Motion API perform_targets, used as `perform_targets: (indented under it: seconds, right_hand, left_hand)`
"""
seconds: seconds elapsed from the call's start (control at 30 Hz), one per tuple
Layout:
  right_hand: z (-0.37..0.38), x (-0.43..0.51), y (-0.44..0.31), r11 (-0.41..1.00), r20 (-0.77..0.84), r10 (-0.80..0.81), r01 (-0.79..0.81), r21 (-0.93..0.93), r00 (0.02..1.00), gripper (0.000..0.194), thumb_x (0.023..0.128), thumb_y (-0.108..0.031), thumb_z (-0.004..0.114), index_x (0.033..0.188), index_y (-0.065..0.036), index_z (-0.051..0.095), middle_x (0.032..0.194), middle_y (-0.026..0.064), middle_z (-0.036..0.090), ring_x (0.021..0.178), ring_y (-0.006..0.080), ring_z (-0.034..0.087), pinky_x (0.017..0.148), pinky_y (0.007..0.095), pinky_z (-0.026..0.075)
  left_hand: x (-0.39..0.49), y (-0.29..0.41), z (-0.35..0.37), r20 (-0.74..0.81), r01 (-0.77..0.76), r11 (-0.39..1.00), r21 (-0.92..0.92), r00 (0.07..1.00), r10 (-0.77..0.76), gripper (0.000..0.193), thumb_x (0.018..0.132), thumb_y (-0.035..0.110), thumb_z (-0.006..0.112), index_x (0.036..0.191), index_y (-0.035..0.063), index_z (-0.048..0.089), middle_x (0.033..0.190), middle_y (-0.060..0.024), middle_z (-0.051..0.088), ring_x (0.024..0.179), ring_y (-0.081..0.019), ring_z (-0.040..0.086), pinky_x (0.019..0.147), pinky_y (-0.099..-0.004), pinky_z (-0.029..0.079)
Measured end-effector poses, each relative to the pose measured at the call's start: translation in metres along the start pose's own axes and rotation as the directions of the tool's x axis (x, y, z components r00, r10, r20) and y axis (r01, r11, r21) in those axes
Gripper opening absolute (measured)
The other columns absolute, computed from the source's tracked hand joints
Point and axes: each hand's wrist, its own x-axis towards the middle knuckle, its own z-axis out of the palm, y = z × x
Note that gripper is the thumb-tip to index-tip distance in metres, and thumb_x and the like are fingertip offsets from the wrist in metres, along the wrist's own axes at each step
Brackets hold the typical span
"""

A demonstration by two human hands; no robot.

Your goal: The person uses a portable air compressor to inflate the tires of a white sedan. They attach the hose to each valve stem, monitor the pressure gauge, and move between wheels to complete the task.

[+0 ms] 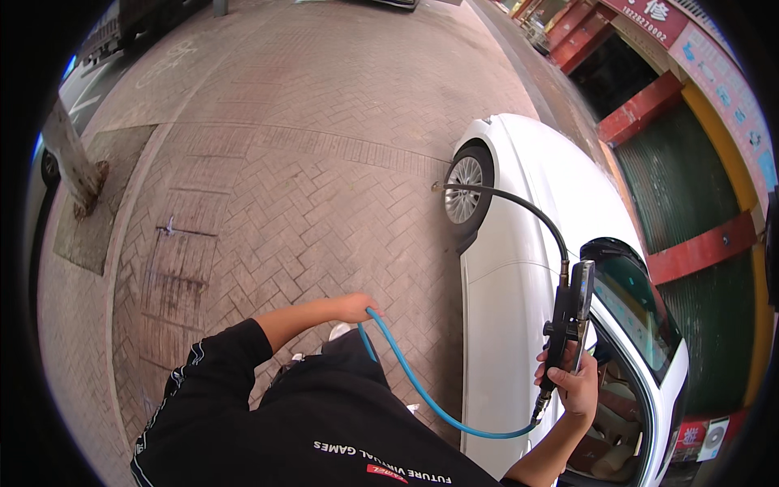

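Note:
My right hand (573,380) grips the black handle of a tire inflator gun (558,335) with a gauge (584,289) on its side. From its top a black rubber hose (535,213) arcs forward and ends in a brass-coloured chuck (437,187), which appears in front of the car's wheel (467,190); whether it touches cannot be told. A blue air hose (414,380) joins the gun's lower end and loops across to my left hand (356,307), which is closed around it. Beyond the left hand, the blue hose hangs down beside my leg.
A white car (505,292) stands along my right side, its side window open. Herringbone brick paving (316,201) lies ahead and to the left. A tree trunk (73,158) rises from a soil bed at left. Shopfronts with green shutters (675,182) line the far right.

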Motion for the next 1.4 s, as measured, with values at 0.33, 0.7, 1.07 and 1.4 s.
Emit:
perform_targets:
  seconds: [0.33,0.7,1.07,1.4]
  right_hand:
    - [0.019,0.375,0.012,0.964,0.007,0.177,-0.174,0.199,0.984,0.039,0.084,0.01,0.062,0.123,0.008,0.057,0.105,0.0169,0.068,0.082,0.0234,0.07,0.073,0.0373,0.061]
    - [-0.051,0.637,0.023,0.826,-0.041,0.53,-0.505,0.252,0.847,0.042,0.083,0.014,0.059,0.124,0.009,0.056,0.105,0.0186,0.069,0.082,0.0241,0.07,0.073,0.0387,0.061]
    - [-0.126,0.768,0.199,0.559,-0.014,0.819,-0.79,0.252,0.574,0.033,0.081,0.012,0.065,0.114,0.009,0.063,0.1,0.0172,0.073,0.078,0.0219,0.072,0.069,0.0373,0.063]
    - [-0.198,0.779,0.337,0.623,0.166,0.783,-0.751,-0.22,0.6,0.023,0.076,-0.001,0.068,0.099,0.001,0.068,0.081,0.0099,0.071,0.072,0.0207,0.068,0.066,0.036,0.053]
  left_hand:
    - [0.32,-0.09,-0.337,-0.421,0.029,0.874,0.485,0.884,0.204,0.035,0.098,0.036,0.064,0.078,0.0079,0.067,0.069,-0.0193,0.064,0.07,-0.0436,0.064,0.063,-0.0525,0.051]
    - [0.533,-0.248,-0.158,0.596,-0.269,0.828,0.492,0.798,-0.094,0.035,0.089,0.018,0.062,0.123,0.011,0.065,0.111,-0.0134,0.071,0.118,-0.032,0.065,0.092,-0.0542,0.05]
    - [0.553,-0.259,-0.2,0.956,-0.37,0.9,0.23,-0.087,-0.28,0.041,0.09,0.021,0.058,0.125,0.0062,0.072,0.124,-0.019,0.071,0.117,-0.0366,0.067,0.093,-0.0506,0.054]
    - [0.717,-0.297,-0.184,0.988,0.037,0.996,0.085,-0.132,-0.08,0.03,0.09,0.017,0.053,0.11,0.0085,0.073,0.11,-0.0148,0.074,0.111,-0.0345,0.067,0.095,-0.045,0.051]
